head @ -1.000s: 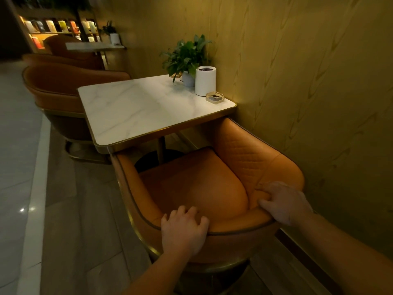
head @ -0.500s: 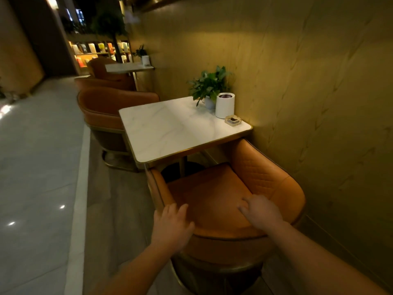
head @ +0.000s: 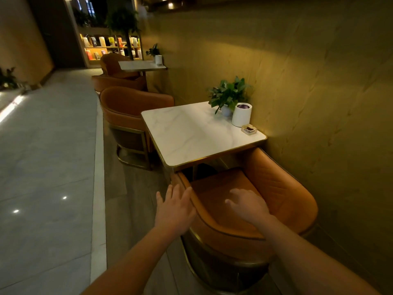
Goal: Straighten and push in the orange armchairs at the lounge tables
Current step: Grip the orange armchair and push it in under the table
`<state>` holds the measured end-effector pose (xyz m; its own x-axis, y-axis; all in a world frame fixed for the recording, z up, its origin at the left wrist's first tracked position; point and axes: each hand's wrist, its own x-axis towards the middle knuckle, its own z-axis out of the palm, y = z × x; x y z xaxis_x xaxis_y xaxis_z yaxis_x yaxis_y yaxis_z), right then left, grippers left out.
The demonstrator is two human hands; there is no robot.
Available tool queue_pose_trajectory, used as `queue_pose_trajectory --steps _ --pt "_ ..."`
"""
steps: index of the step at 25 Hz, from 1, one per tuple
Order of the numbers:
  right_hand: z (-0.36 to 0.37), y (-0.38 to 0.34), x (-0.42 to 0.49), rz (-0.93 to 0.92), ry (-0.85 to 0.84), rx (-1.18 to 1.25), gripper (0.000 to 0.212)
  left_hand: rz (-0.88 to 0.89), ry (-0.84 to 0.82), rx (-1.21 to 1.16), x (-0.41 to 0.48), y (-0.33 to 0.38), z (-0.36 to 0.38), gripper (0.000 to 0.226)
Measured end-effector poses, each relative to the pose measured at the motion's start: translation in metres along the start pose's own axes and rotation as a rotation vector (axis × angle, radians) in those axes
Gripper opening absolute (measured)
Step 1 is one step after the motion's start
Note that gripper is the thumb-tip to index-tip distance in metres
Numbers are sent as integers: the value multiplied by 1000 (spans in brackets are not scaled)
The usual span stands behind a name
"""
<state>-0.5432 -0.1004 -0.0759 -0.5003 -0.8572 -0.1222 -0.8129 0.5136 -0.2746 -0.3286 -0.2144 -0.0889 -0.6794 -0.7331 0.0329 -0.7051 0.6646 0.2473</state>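
An orange armchair (head: 282,188) with a gold-trimmed base stands right below me, its seat tucked partly under a white marble table (head: 191,133) against the wall. My left hand (head: 173,207) hovers with straight fingers at the chair's left arm, just off its outer edge. Over the seat, my right hand (head: 247,205) floats with loosely spread fingers, holding nothing. A second orange armchair (head: 129,109) faces the table's far side. Further back, two more armchairs (head: 114,79) stand by another marble table (head: 140,66).
On the near table sit a potted plant (head: 228,94), a white cylinder (head: 242,114) and a small ashtray (head: 249,129). The yellow wall (head: 319,81) runs close along the right. A wide tiled walkway (head: 46,156) lies to the left. Lit shelves (head: 110,47) glow at the far end.
Both hands have come off the chair's backrest and lifted forward. My view has risen and pulled back, showing more of the walkway and the far chairs.
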Motion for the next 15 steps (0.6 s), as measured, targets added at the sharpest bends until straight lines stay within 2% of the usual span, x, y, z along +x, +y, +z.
queue_pose_trajectory --steps 6,15 --pt "0 -117 33 26 26 1 51 11 51 30 21 -122 -68 66" --pt "-6 -234 123 -16 102 24 47 -56 109 16 81 -254 -111 67"
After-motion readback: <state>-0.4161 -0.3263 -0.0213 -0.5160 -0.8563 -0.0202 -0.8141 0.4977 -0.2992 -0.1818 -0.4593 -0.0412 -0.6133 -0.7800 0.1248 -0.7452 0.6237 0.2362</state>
